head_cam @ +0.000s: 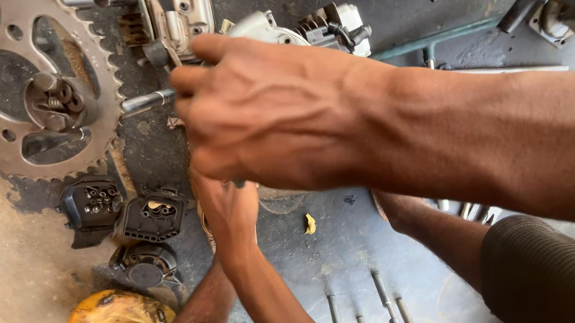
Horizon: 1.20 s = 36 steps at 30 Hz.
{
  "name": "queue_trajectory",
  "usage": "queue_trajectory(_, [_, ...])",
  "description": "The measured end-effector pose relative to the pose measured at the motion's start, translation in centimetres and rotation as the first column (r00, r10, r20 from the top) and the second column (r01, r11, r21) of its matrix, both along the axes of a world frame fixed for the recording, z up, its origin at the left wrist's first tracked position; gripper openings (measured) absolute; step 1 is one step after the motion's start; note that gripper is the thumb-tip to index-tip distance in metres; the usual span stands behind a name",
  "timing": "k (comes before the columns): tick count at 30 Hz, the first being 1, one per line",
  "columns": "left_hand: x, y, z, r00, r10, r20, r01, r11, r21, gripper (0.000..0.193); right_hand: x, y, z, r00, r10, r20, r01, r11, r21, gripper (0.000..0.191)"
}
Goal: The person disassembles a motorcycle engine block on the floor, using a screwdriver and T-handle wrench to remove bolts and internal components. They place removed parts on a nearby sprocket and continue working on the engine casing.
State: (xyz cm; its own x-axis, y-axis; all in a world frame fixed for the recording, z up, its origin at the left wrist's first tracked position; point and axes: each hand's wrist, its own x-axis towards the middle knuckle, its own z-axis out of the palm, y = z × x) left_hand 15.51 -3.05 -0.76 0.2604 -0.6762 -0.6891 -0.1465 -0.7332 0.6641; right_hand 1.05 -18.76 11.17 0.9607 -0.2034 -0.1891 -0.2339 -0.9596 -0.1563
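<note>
Right hand reaches in from the right, fingers closed on a metal rod beside the sprocket, steadying it. Left hand lies beneath; grip hidden.

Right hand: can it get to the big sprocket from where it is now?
Probably yes. The sprocket lies flat and uncovered just beyond the fingertips of the right hand, with nothing standing between them. The catch is that the hand is closed on a metal rod, so it isn't free.
</note>
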Motion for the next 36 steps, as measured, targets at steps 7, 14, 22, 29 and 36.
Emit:
queue_trajectory(7, [-0.6, 0.5, 0.0, 0.993, 0.113, -0.037, -0.118, 0.974, -0.191, 0.065, 0.0, -0.8, 0.6, 0.943, 0.287, -0.167, -0.314, 0.935, -0.164, 0.032])
queue_trajectory(14, [-0.6, 0.7, 0.1, 0.983, 0.179, -0.033, -0.180, 0.983, -0.043, 0.066, 0.0, -0.9, 0.6, 0.933, 0.346, -0.104, -0.359, 0.865, -0.350, 0.041])
queue_trajectory(22, [0.5, 2.7, -2.2, 0.798, 0.424, -0.427, -0.474, 0.881, -0.011, 0.065, 0.9, -1.3, 0.9, 0.911, 0.392, -0.127, -0.412, 0.862, -0.295, 0.045])
queue_trajectory(29, [1.5, 4.3, -3.8, 0.880, 0.277, -0.386, -0.356, 0.923, -0.148, 0.064, 1.1, -1.7, 2.4, 0.839, 0.496, -0.223, -0.543, 0.788, -0.290, 0.045])
queue_trajectory(36, [0.0, 0.1, -0.5, 0.958, -0.133, 0.255, 0.162, 0.982, -0.096, 0.052, -0.2, -2.0, 3.3, 0.862, 0.432, -0.265, -0.497, 0.821, -0.280, 0.023])
